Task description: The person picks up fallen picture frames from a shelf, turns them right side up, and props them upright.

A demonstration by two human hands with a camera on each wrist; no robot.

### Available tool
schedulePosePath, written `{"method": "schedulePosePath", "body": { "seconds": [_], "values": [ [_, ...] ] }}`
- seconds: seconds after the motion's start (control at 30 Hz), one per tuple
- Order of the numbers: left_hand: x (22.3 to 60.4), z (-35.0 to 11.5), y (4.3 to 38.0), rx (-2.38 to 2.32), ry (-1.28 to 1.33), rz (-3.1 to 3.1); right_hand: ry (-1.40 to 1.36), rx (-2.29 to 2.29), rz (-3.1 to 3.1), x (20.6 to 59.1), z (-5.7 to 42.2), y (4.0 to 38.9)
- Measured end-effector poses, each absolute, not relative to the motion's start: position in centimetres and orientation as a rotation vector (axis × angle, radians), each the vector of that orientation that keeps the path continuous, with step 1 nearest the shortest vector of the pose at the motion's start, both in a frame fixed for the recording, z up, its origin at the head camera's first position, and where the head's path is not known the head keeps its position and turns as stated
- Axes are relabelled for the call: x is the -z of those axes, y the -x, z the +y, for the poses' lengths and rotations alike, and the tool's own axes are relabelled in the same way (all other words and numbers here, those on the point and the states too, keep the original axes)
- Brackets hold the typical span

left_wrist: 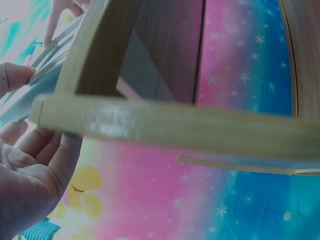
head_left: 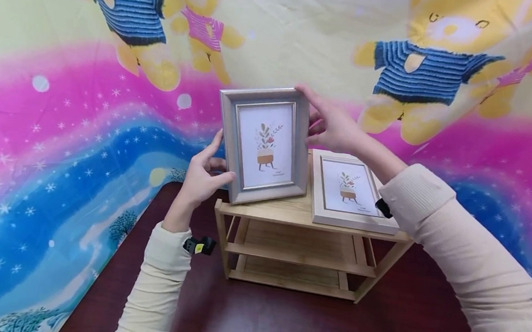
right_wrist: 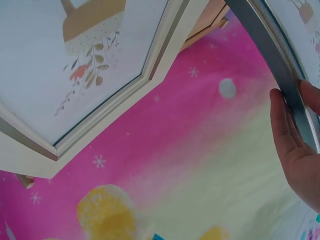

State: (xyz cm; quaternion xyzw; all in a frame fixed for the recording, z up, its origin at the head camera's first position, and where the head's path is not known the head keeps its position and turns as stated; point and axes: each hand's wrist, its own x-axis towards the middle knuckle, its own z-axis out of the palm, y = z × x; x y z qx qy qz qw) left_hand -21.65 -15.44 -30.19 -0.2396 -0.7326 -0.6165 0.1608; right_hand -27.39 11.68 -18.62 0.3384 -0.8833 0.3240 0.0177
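Head view: dark red table (head_left: 252, 318); tiered wooden rack (head_left: 300, 260), standing on it; grey picture frame (head_left: 268, 145), upright and tilted at the rack's top — contact unclear — with the left hand (head_left: 202, 176) pinching its left edge and the right hand (head_left: 336, 124) gripping its upper right side. Cream picture frame (head_left: 349, 188), lying face up on the rack, right of the grey one; behind all, printed backdrop (head_left: 281, 41) with yellow bears (head_left: 438, 70).
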Motion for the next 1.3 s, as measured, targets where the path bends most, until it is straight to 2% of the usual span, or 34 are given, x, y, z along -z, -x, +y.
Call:
{"method": "schedulePosePath", "body": {
  "seconds": [0.47, 1.0, 1.3],
  "values": [
    [29.6, -16.9, 22.4, 1.809, 0.800, -2.116, -0.915, -1.141, -2.665, 19.5, 12.1, 25.0],
    [29.4, -17.4, 22.8, 1.812, 0.804, -2.199, -0.874, -1.241, -2.588, 20.0, 12.5, 23.7],
    [29.4, -16.6, 20.1, 1.539, 0.627, -1.999, -0.831, -1.242, -2.551, 20.3, 14.4, 22.2]
  ]
}}
